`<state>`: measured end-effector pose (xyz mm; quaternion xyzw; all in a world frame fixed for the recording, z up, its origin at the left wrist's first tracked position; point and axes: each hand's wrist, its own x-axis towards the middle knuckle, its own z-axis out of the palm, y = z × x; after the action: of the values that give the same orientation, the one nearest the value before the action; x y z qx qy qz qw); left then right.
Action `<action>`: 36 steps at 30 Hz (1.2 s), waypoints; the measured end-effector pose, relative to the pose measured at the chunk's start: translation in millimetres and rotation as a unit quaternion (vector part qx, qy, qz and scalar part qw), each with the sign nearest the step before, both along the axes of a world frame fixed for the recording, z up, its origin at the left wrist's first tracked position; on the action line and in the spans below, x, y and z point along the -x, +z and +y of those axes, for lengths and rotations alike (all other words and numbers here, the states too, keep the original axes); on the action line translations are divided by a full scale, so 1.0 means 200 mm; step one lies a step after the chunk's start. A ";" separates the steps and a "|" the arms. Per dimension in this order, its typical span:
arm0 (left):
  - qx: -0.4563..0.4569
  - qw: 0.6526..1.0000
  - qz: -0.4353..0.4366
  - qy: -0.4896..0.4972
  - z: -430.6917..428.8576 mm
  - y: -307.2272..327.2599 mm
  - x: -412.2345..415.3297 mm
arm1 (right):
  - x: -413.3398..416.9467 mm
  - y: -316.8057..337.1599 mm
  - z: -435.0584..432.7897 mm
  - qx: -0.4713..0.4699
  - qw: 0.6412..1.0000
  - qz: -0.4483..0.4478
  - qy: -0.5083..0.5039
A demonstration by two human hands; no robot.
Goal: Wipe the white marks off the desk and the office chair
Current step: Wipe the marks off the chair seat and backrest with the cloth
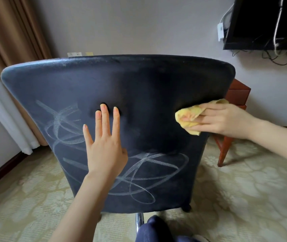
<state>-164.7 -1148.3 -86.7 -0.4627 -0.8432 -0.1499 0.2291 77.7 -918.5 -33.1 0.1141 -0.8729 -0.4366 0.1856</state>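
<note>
The left hand (104,147) lies flat, fingers spread wide, on the dark, curved, matte back of the office chair (139,81). Two tangles of looping white marks (149,172) streak its lower half. The right hand (226,119) grips one crumpled yellow cloth (189,117) against the right edge. Beyond stands a red-brown wooden surface (237,95).

No legible text, label, brand or number anywhere, only wordless white scribbles (143,157) on the chair back (139,84)

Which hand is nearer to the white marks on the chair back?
Left. The left hand lies flat among the white marks; the right hand, gripping the yellow cloth, is above them at the right edge of the chair back.
</note>
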 end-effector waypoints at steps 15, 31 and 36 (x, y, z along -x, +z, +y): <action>0.018 1.000 0.018 0.001 0.00 0.01 0.01 | 0.01 -0.22 0.04 0.132 0.960 0.244 -0.044; 0.003 1.000 -0.002 -0.009 0.00 0.00 -0.01 | -0.03 -0.11 -0.02 0.067 0.996 0.042 -0.041; -0.018 0.999 -0.023 -0.023 -0.02 0.01 -0.02 | 0.10 0.12 -0.16 0.055 0.989 0.131 -0.039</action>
<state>-161.4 -1151.6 -84.9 -0.4746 -0.8343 -0.1806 0.2146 58.2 -949.6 -8.4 0.0108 -0.8676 -0.4057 0.2875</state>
